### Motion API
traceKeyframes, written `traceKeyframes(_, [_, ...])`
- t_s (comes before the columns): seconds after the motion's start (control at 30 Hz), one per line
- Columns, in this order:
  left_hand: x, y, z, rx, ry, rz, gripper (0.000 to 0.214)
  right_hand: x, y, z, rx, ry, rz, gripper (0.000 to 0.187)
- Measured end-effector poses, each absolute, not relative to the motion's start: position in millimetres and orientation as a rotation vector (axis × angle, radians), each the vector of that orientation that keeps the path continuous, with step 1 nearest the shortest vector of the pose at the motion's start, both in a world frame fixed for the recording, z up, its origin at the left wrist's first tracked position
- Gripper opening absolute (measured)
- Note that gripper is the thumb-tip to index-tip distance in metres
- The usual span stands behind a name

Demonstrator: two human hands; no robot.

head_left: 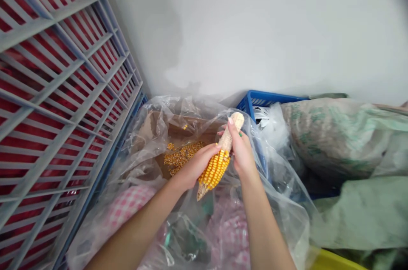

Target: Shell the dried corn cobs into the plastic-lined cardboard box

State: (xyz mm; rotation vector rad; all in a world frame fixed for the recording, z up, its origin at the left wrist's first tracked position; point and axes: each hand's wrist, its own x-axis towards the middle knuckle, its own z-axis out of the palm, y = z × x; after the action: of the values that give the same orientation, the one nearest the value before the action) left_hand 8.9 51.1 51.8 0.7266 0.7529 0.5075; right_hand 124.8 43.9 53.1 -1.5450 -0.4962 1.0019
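One dried ear of maize [214, 170] between left hand [197, 167] and right hand [241, 151], held over a clear plastic bag [280, 202]. Left hand clenched around the middle of the ear, fingers [212, 154] curled over the top of the kernel rows. Right hand grasping the stripped upper end, fingertips [230, 123] pressed on the pale bare cob. Orange-yellow kernels in tight rows on the lower half only, narrowing to a pointed tip.

Just beyond the hands, a heap of loose kernels [182, 157] on brown cardboard [188, 127], with folds of the bag around it. Pink checked cloth [129, 206] under the plastic, near the left forearm. Along the left side, a grey slatted crate [54, 91] with red showing through the slats. Ahead, a blue plastic crate [267, 100], partly hidden behind a white plastic bag [270, 123]. To the right, a bulging sack with a green print [338, 134], above a pale green sack [360, 214]. At the bottom edge, a sliver of yellow rim [331, 262]. Above everything, a white wall [270, 27] with a darker patch on its left part.
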Motion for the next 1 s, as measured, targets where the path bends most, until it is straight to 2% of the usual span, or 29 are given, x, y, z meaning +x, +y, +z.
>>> traceKeyframes(0.13, [12.2,46.7,51.8,0.744,0.681,0.495,0.023,123.3,47.3,54.0,-1.460,-0.415,0.989,0.042])
traceKeyframes(0.4, [12.7,45.8,51.6,0.754,0.704,0.531,0.029,116.8,46.3,47.0,-1.566,-0.467,0.806,0.042])
traceKeyframes(0.9, [15.3,46.2,42.5,0.616,0.869,0.609,0.029,109.3,48.4,41.1,-1.549,-0.506,0.781,0.040])
traceKeyframes(1.0, [14.9,47.3,40.7,0.576,0.893,0.574,0.035,110.6,51.4,40.6,-1.555,-0.489,0.833,0.043])
